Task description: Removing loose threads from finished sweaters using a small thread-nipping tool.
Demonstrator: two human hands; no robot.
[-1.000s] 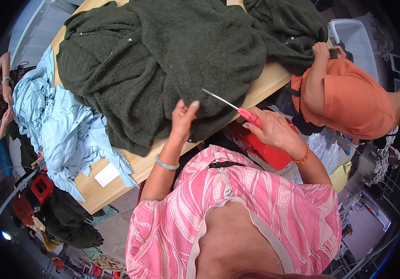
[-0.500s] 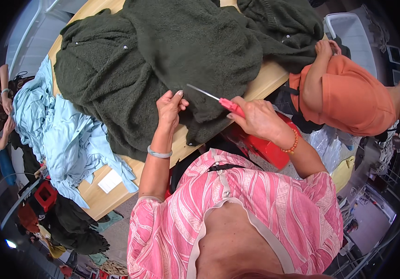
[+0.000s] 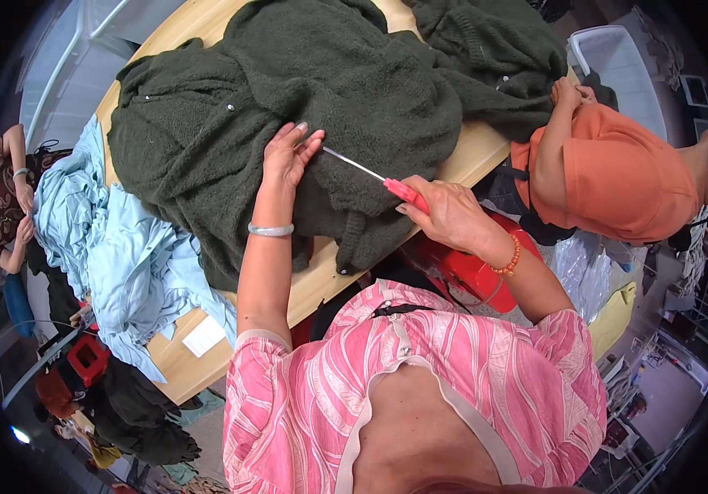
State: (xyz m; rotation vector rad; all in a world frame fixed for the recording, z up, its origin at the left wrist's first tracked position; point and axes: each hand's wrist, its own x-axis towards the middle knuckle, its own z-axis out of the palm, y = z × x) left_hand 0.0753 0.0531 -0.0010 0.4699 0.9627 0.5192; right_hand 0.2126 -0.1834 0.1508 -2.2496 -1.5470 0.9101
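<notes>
The person's left forearm is standing nearly upright, the left hand (image 3: 286, 158) showing over a dark green knit garment (image 3: 362, 90). Its fingers are bending, with small gaps between them; whether they are pinching cloth cannot be told. The right forearm is slanting up and leftward, and the right hand (image 3: 446, 212) is wrapping its fingers around a red-handled tool (image 3: 405, 193), whose thin metal shaft is pointing toward the left fingertips. The garment is lying heaped on the wooden table (image 3: 485, 150).
</notes>
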